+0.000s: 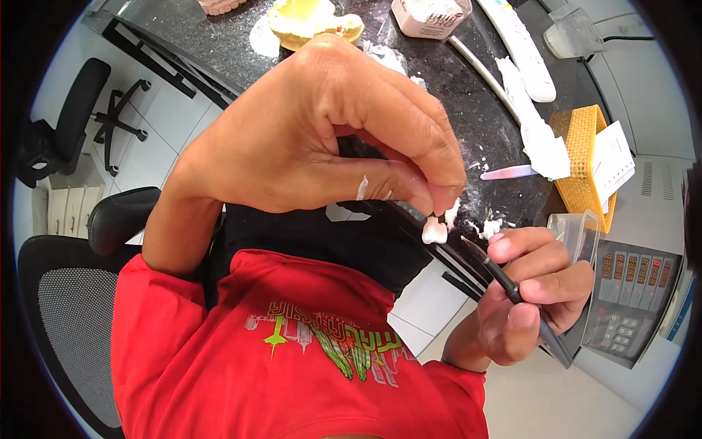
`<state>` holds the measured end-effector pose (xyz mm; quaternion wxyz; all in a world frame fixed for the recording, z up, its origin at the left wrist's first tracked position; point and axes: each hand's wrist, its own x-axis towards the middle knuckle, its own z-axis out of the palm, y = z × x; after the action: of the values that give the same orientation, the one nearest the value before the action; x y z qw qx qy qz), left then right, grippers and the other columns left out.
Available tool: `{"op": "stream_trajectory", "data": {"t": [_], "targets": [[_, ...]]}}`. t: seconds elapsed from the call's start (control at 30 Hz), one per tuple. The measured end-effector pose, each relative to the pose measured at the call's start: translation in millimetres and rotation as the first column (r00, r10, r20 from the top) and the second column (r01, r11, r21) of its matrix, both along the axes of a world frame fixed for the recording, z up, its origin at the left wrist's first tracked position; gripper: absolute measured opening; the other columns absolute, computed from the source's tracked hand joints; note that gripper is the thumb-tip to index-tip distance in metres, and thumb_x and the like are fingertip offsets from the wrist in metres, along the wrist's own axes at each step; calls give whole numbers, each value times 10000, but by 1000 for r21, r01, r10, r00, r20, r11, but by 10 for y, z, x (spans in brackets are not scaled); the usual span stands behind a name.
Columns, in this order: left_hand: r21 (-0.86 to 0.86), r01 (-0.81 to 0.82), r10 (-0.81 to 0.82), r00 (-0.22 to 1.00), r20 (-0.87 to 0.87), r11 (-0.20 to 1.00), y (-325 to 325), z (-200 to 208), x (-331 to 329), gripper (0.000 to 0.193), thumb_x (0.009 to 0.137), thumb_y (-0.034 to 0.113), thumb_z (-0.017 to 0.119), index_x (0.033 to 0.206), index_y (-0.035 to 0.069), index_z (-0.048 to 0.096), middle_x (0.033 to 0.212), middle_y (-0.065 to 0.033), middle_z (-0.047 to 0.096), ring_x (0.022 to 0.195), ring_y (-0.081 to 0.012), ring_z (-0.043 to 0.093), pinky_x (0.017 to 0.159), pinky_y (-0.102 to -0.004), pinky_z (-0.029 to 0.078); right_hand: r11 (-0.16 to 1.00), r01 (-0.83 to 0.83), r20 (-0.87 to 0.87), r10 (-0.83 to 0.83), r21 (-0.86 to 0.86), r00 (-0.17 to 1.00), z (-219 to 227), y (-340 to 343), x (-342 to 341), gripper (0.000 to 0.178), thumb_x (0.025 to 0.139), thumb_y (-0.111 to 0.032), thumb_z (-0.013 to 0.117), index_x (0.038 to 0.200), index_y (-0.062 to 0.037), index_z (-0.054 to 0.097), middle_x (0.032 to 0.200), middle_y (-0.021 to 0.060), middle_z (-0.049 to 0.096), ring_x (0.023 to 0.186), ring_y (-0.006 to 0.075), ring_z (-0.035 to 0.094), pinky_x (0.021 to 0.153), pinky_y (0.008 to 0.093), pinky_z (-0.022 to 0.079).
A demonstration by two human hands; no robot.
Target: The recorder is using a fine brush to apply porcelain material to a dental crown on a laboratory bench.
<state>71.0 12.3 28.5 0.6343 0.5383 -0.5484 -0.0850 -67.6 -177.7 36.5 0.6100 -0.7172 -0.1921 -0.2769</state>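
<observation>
Fingertips of your left hand [322, 139] pinch a small white tooth-shaped piece [434, 231], thumb and forefinger closed on its top so the lower part stays bare and close to your eyes. Your right hand [537, 293], at about four o'clock from the piece, is wrapped pen-fashion around a slim dark tool [512, 289]; its tip points up toward ten o'clock and stops just short of the piece, so the grip reads as one chosen for fine control. The two hands sit near each other but do not touch. White paste smears your left thumb, and crumbs of the same white stuff [491, 227] lie on the edge of the dark speckled counter [468, 95] right behind the piece, likely debris dropped where the work is held. Farther out on the counter: at twelve o'clock a yellow dental cast [311, 20]; at one o'clock a small white tub [430, 16] and a long white strip [521, 47]; at two to three o'clock a yellow mesh basket [585, 157] holding paper. A grey keypad unit [632, 300] stands at four o'clock, a black office chair [69, 121] at nine.
</observation>
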Motion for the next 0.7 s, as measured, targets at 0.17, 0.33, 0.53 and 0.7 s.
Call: {"op": "stream_trajectory", "data": {"t": [0.17, 0.33, 0.53, 0.7], "targets": [[16, 17, -17, 1000, -1, 1000, 12, -3, -6, 97, 697, 15, 726, 754, -56, 692, 760, -200, 671, 685, -238, 687, 593, -288, 559, 999, -11, 53, 13, -31, 999, -27, 10, 0, 186, 752, -62, 635, 882, -20, 509, 632, 104, 586, 697, 254, 618, 634, 296, 516], [19, 16, -16, 1000, -6, 1000, 13, -3, -28, 99, 691, 2, 722, 765, -58, 695, 769, -203, 673, 683, -240, 687, 590, -284, 559, 999, 8, 49, -5, -51, 999, -24, 29, -28, 191, 729, -45, 658, 859, -25, 520, 635, 100, 593, 687, 253, 629, 613, 289, 526], [1, 20, -20, 1000, -16, 1000, 8, -15, -33, 98, 681, -1, 727, 759, -53, 698, 765, -201, 671, 691, -245, 688, 591, -285, 559, 998, 25, 43, -23, -63, 999, -33, 43, -34, 199, 722, -43, 666, 859, -29, 522, 632, 95, 595, 685, 247, 636, 599, 285, 528], [5, 30, -30, 999, -23, 1000, 8, -11, -17, 91, 682, -2, 728, 755, -48, 698, 765, -198, 671, 696, -247, 688, 591, -290, 558, 997, 31, 47, -28, -67, 999, -34, 42, -25, 198, 720, -40, 662, 859, -30, 522, 632, 94, 597, 682, 247, 637, 597, 282, 526]]}}
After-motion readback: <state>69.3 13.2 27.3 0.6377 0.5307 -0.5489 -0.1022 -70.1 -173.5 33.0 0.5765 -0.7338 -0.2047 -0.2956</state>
